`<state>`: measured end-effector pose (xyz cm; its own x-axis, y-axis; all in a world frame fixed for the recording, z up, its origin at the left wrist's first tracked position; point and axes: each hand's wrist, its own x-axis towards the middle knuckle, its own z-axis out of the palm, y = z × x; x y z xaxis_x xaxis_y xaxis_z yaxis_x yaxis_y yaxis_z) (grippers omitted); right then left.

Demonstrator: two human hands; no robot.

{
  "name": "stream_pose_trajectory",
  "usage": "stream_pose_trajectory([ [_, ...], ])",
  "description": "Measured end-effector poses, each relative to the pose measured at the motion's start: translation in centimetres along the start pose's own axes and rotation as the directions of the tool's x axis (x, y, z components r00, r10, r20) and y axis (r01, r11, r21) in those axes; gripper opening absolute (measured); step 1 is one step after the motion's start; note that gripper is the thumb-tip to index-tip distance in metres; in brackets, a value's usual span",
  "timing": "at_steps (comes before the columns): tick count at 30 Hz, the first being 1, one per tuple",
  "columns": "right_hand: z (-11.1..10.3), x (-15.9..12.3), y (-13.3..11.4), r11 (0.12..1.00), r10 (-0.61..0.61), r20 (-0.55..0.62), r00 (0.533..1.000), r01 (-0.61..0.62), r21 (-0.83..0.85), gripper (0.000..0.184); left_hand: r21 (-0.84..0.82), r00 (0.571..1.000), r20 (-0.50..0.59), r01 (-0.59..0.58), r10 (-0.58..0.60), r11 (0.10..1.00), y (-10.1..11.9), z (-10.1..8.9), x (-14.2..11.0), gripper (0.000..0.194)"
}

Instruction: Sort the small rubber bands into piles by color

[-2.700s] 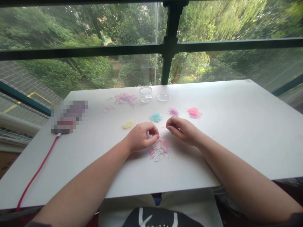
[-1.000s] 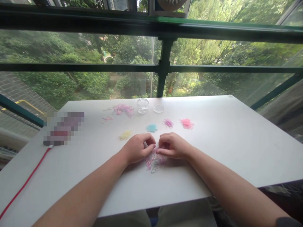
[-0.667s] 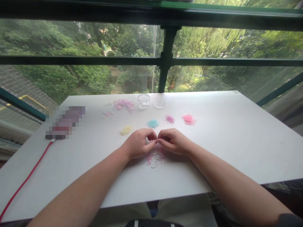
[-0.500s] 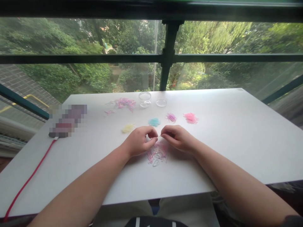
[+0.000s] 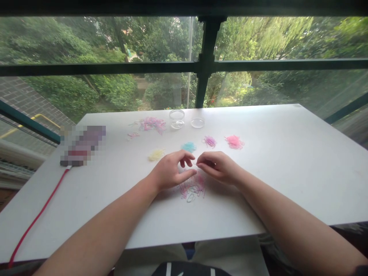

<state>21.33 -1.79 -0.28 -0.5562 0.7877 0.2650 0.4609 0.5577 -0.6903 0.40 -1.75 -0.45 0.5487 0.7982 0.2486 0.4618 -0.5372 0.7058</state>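
Observation:
A mixed heap of tiny pink, purple and pale rubber bands (image 5: 193,188) lies on the white table (image 5: 287,165) just in front of my hands. My left hand (image 5: 172,171) hovers over the heap's left side, fingers curled loosely and slightly apart, thumb stretched toward the right hand. My right hand (image 5: 216,165) sits at the heap's upper right with fingertips pinched on something too small to name. Behind them lie sorted little piles: yellow (image 5: 156,155), blue (image 5: 189,146), purple (image 5: 210,141), pink (image 5: 235,142).
A clear round jar (image 5: 176,118) and its lid (image 5: 197,122) stand at the table's back, beside another mixed band heap (image 5: 152,124). A blurred object (image 5: 82,145) with a red cable (image 5: 37,218) lies at the left. A glass railing runs behind the table.
My left hand's fingers have loosened from a tight curl to slightly apart. The right hand stays pinched at about the same spot. The camera has tilted down a little.

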Motion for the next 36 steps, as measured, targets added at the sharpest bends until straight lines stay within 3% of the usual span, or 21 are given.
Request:
stream_pose_trajectory([
  [7,0.0,0.01,-0.18,1.0,-0.029,0.02,0.999,0.029,0.011,0.011,0.006,0.996,-0.066,-0.065,0.065,0.998,0.09,0.06,0.05,0.007],
  [15,0.17,0.01,-0.28,0.998,-0.033,0.022,0.999,0.032,0.044,0.011,0.024,0.993,-0.073,-0.089,0.09,0.996,0.03,0.1,0.12,0.004],
  [36,-0.08,-0.15,0.25,0.998,-0.025,-0.016,1.0,0.025,0.055,0.006,-0.028,1.0,-0.014,0.0,0.0,1.0,-0.09,-0.01,0.07,0.008],
])
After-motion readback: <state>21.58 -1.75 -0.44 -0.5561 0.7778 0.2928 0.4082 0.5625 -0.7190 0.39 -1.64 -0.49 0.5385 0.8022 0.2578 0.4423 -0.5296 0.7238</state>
